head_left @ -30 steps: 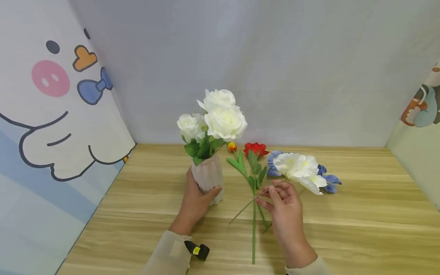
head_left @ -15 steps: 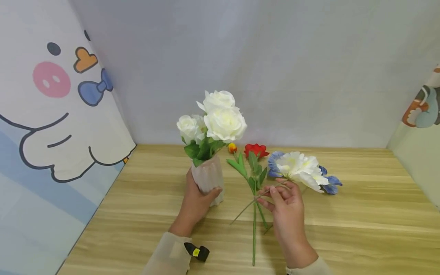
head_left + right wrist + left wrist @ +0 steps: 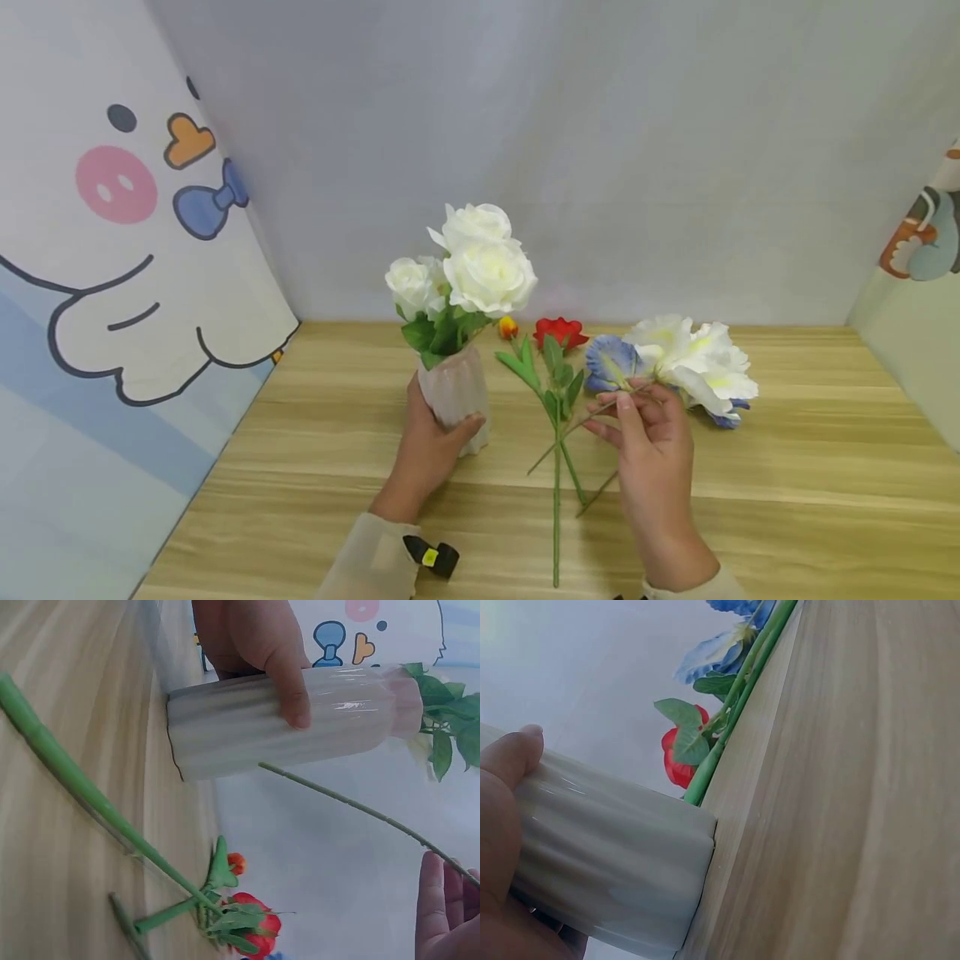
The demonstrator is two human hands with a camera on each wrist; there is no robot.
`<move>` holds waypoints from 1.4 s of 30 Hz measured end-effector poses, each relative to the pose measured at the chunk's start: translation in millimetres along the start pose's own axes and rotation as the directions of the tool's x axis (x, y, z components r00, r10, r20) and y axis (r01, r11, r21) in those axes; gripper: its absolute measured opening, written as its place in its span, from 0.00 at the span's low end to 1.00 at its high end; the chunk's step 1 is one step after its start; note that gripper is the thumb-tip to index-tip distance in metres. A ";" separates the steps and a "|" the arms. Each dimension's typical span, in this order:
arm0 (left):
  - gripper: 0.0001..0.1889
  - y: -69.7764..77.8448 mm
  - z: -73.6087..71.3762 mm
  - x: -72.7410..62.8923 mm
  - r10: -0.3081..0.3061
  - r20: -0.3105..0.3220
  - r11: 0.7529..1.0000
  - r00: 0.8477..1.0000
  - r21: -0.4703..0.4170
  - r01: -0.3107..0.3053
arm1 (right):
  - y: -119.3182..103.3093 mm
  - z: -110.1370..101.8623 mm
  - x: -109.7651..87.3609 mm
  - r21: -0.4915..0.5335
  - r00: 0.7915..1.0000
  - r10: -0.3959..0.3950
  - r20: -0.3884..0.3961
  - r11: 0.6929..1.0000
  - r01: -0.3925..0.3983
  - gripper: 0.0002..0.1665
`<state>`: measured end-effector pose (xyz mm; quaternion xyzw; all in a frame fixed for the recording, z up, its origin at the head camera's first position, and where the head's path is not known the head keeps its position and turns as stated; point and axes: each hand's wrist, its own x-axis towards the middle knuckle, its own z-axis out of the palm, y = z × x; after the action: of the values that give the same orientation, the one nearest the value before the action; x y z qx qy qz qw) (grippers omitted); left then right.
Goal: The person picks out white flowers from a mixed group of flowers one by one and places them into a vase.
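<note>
My left hand (image 3: 423, 454) grips a pale, ribbed vase (image 3: 453, 392) from its left side, thumb across the front. White roses (image 3: 491, 275) with green leaves stand in the vase. Its base meets the tabletop in the left wrist view. My right hand (image 3: 656, 467) pinches the thin stem of a large white ruffled flower (image 3: 697, 358), thumb against fingers. The bloom points to the right and partly covers blue flowers (image 3: 611, 362) behind it. In the right wrist view the held stem (image 3: 345, 801) slants up, its free end close to the vase in that view.
Between the hands lie a red flower (image 3: 561, 333) and an orange-yellow bud (image 3: 508, 327), their green stems (image 3: 557, 517) crossing on the wooden table (image 3: 262, 500). A grey curtain (image 3: 637, 167) hangs behind. A cartoon-printed cloth (image 3: 112, 275) borders the left side.
My right hand has moved right with the white flower, uncovering more of the left blue bloom. The left hand keeps its grip on the vase. The head view has shifted slightly.
</note>
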<state>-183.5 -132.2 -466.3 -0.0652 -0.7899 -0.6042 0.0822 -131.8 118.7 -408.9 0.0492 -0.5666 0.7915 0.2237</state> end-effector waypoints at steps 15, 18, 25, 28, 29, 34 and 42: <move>0.52 6.5 -1.0 -1.6 0.042 0.012 0.998 0.999 -0.038 -0.042 | -25.8 21.7 17.3 -0.007 0.988 -0.069 0.139 0.997 0.071 0.13; 0.52 6.5 -1.1 -1.6 0.046 0.010 0.998 0.999 -0.031 -0.046 | -32.2 29.1 21.8 0.019 0.986 -0.080 0.144 0.997 0.078 0.13; 0.51 1.9 -0.5 0.6 0.063 0.016 0.998 0.998 -0.029 -0.062 | -42.5 43.5 28.4 0.041 0.978 -0.120 0.171 0.993 0.115 0.13; 0.51 0.0 -0.5 1.0 0.065 0.017 0.998 0.998 -0.030 -0.064 | -45.7 48.9 29.0 0.018 0.974 -0.136 0.180 0.991 0.135 0.11; 0.51 -0.7 -0.6 1.0 0.062 0.017 0.998 0.998 -0.029 -0.062 | -46.8 51.1 29.3 0.028 0.972 -0.145 0.182 0.989 0.143 0.12; 0.51 -3.1 -0.9 1.6 0.052 0.017 0.998 0.999 -0.026 -0.051 | -52.2 61.9 31.2 0.107 0.959 -0.205 0.198 0.977 0.186 0.14; 0.51 -4.0 -0.2 2.4 0.063 0.013 0.997 0.998 -0.041 -0.063 | -58.6 75.0 31.0 0.099 0.958 -0.201 0.204 0.978 0.184 0.10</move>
<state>-186.6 -133.4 -469.5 -0.0962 -0.7756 -0.6167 0.0941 -148.7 74.2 -320.9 0.1976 -0.5480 0.7779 0.2356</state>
